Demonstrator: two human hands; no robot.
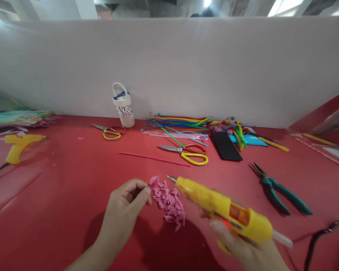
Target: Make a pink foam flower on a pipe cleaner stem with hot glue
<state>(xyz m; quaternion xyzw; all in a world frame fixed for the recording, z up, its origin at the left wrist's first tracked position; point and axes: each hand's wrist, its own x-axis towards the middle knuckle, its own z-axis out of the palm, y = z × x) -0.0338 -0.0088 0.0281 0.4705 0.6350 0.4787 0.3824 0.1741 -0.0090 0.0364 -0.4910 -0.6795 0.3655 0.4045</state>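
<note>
In the head view my right hand (240,244) is wrapped round a yellow hot glue gun (197,194), a clear glue stick (282,238) poking from its back end. The metal nozzle points left, just above and beside a heap of short, bent pink pipe cleaner pieces (169,201). My left hand (127,201) is closed, thumb and forefinger pinching a pink pipe cleaner piece (154,182) at the heap's upper left. The exact shape of that piece is partly hidden by the fingertips. Beyond the heap lies a straight pink pipe cleaner (155,159).
On the red table (59,195) lie yellow-and-red-handled scissors (194,158), another pair of scissors (111,134), green pliers (277,192), a black phone (226,146) and bundled coloured pipe cleaners (177,124). A white tumbler (124,109) stands at the back; a second glue gun (18,148) lies left.
</note>
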